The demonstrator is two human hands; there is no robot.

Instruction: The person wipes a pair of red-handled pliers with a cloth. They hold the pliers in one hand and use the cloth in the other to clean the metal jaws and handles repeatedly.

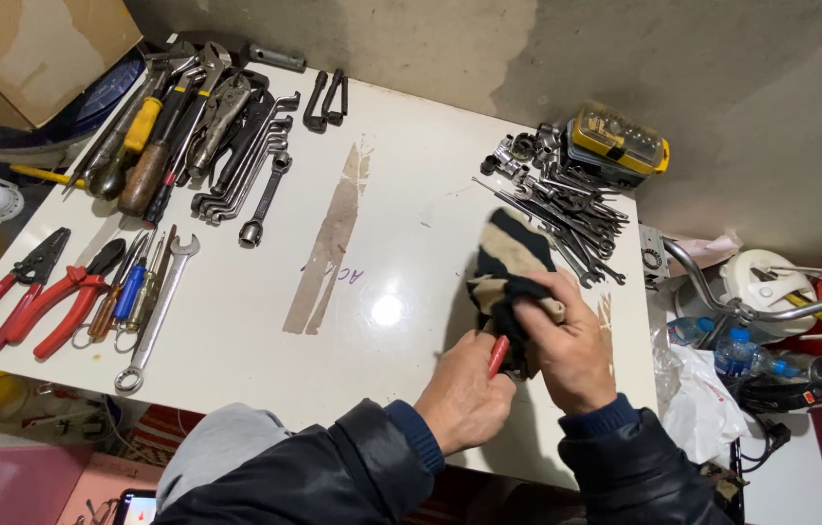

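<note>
Red-handled tool: a small tool with a red plastic handle [497, 356], only the handle end showing, sits low on the white worktop [401, 262], just right of the bright light glare at its middle.
Cloth: a dark navy and beige striped rag [508, 272] covers the rest of the tool and trails up from the hands toward the far edge.
Left hand: the left hand [464, 399] has its grip closed around the red handle, touching the rag's lower edge.
Right hand: the right hand [571, 340] presses the rag down over the tool, grip closed on the cloth.
Right of the rag: a loose heap of grey steel spanners and sockets [557, 199], with a yellow and black plastic bit case [618, 141] just behind it.
Left of the rag: a strip of worn brown tape [328, 243] on the worktop; well beyond it a long silver combination spanner [156, 316], red-handled pliers [66, 297] and red-handled cutters [12, 282].
Far left corner: a pile of dark locking pliers, hex keys and screwdrivers [202, 122].
</note>
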